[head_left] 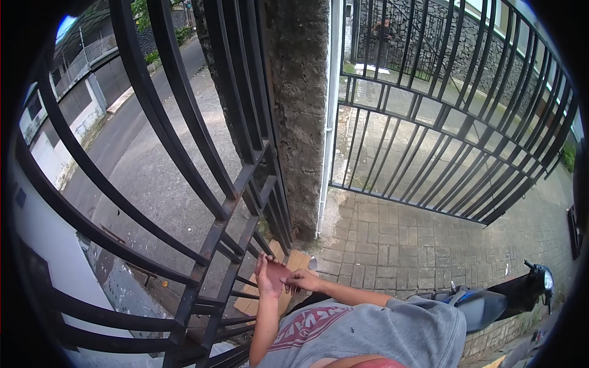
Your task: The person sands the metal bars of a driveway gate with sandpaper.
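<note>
A small reddish-brown sheet, which looks like sandpaper (280, 272), lies across the palm side of my left hand (267, 283). The fingers of that hand curl up behind its top edge, and the thumb points upward at the left. From the right, my right hand (303, 280) pinches the sheet's lower right edge between thumb and fingers. Both hands are close to the lower bars of the black metal gate (228, 214), just to its right. Beneath them, flat cardboard (299, 260) rests on the ground, partly covered by my arms.
A rough concrete pillar (300, 116) with a white pipe (327, 129) stands ahead. Another black gate panel (442, 122) spans the right over brick paving (392, 236). A parked motorbike (485, 306) is at the lower right. Behind the bars, a person (384, 38) stands far off.
</note>
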A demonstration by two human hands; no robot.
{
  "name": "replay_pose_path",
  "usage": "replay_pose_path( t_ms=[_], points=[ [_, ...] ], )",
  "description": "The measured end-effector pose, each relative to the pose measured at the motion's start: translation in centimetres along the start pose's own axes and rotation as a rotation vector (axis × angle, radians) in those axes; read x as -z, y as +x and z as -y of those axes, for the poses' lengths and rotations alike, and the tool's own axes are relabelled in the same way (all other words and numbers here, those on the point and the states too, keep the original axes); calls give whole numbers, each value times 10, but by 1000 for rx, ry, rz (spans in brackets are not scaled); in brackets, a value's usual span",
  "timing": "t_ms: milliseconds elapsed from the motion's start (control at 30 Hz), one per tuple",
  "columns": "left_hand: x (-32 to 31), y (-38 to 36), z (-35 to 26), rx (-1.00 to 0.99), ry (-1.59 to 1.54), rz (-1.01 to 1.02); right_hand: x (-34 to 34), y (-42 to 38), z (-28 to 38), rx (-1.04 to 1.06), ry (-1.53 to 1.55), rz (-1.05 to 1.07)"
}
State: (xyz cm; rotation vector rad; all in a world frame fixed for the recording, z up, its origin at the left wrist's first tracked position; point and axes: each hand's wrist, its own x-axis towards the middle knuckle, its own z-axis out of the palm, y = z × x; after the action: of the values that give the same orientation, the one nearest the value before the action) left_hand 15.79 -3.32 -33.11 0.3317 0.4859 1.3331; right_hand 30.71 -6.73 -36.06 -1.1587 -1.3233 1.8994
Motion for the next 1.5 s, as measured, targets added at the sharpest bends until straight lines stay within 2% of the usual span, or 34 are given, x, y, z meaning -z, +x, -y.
replay_pose_path(
  t_ms=[300,400,500,700,800,900,1033,1200,1233,1500],
  points=[
    [7,-8,7,34,0,-228,-12,-17,7,25,-63,8],
    [15,-6,12,41,-3,-187,-11,-18,10,59,-141,11],
    [16,-5,16,9,37,-228,-13,-25,18,119,-204,-17],
    [6,-4,30,-62,174,-255,-7,-23,9,84,-396,-217],
    [11,-7,36,3,212,-252,-2,-18,-3,186,-376,-307],
    [16,-9,39,35,220,-269,3,-26,7,39,-554,-329],
    [36,0,50,0,203,-264,1,-30,5,100,-551,-327],
    [38,-13,50,-27,362,-276,5,-24,-6,106,-600,-281],
    [34,-10,50,-45,401,-256,5,-26,-5,183,-551,-280],
    [32,-18,44,29,292,-384,4,-23,-7,274,-656,-342]
  ],
)
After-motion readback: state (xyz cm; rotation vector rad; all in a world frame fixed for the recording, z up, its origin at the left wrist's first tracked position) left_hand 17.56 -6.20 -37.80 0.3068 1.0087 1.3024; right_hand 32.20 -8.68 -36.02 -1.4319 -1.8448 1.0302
